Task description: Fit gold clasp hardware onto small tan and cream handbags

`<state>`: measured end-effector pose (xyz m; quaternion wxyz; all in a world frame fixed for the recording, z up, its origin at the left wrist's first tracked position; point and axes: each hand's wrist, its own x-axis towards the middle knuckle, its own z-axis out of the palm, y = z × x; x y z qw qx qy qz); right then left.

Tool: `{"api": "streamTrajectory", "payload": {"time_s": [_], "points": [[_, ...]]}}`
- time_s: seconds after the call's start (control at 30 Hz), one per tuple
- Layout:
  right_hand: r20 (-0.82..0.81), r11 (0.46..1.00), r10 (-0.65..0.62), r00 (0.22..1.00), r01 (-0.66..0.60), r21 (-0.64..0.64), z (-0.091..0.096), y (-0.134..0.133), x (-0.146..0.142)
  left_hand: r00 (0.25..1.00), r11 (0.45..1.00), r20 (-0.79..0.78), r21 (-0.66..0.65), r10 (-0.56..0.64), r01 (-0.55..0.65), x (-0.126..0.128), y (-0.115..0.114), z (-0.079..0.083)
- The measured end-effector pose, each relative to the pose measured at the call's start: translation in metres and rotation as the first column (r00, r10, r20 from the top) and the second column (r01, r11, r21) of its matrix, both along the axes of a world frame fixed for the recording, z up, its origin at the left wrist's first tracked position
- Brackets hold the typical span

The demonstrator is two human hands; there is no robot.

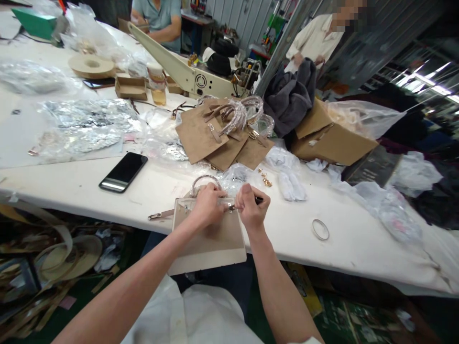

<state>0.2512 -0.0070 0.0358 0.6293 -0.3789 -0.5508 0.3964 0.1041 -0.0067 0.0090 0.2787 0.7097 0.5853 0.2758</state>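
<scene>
My right hand [253, 206] was closed around a dark tool [258, 200] near the upper right corner of a beige panel [211, 244] at the edge of the table [287, 222]. My left hand [210, 206] lay on this panel, fingers bent; whether it gripped anything, I could not tell.

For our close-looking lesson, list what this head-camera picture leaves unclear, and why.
Head view:
- Tool handle: mostly wrapped by the right hand.
- Beige panel, upper middle: beneath the left hand.
- Gold-coloured fittings: too small to identify.
- Cardboard box contents: veiled by plastic.
</scene>
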Motion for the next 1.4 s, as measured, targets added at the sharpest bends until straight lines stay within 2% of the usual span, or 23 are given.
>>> {"api": "streamTrajectory", "payload": {"time_s": [0.17,0.67,0.77,0.93,1.07,1.17,1.3,1.4], "points": [[0.058,1.0,-0.025,0.998,0.026,-0.006,0.0,0.001,-0.003,0.999,0.999,0.041,-0.013,0.029,-0.029,0.002,0.003,-0.003],[0.074,0.997,-0.069,0.995,0.072,-0.038,-0.007,0.0,-0.009,0.988,0.994,-0.119,-0.023,0.099,-0.102,0.013,-0.002,0.01],[0.013,0.996,-0.034,0.999,0.035,-0.078,-0.001,0.007,-0.009,0.987,0.994,-0.136,-0.053,0.085,-0.092,0.013,-0.001,0.012],[-0.235,0.985,0.022,0.972,-0.061,-0.159,0.019,0.011,0.002,0.988,0.994,-0.13,-0.073,0.077,-0.087,0.012,0.001,0.012],[-0.209,0.968,0.076,0.975,-0.122,-0.217,0.025,0.005,0.0,0.987,0.994,-0.138,-0.065,0.079,-0.088,0.012,0.0,0.011],[-0.193,0.95,0.048,0.98,-0.105,-0.295,0.022,0.011,-0.008,0.985,0.993,-0.149,-0.064,0.085,-0.095,0.011,-0.001,0.012],[-0.161,0.903,-0.051,0.986,-0.024,-0.429,0.011,0.034,-0.016,0.985,0.995,-0.158,-0.057,0.076,-0.086,0.011,-0.002,0.012],[-0.116,0.818,-0.093,0.989,0.009,-0.576,0.0,0.059,-0.02,0.986,0.996,-0.154,-0.048,0.068,-0.076,0.011,-0.001,0.011]]}}
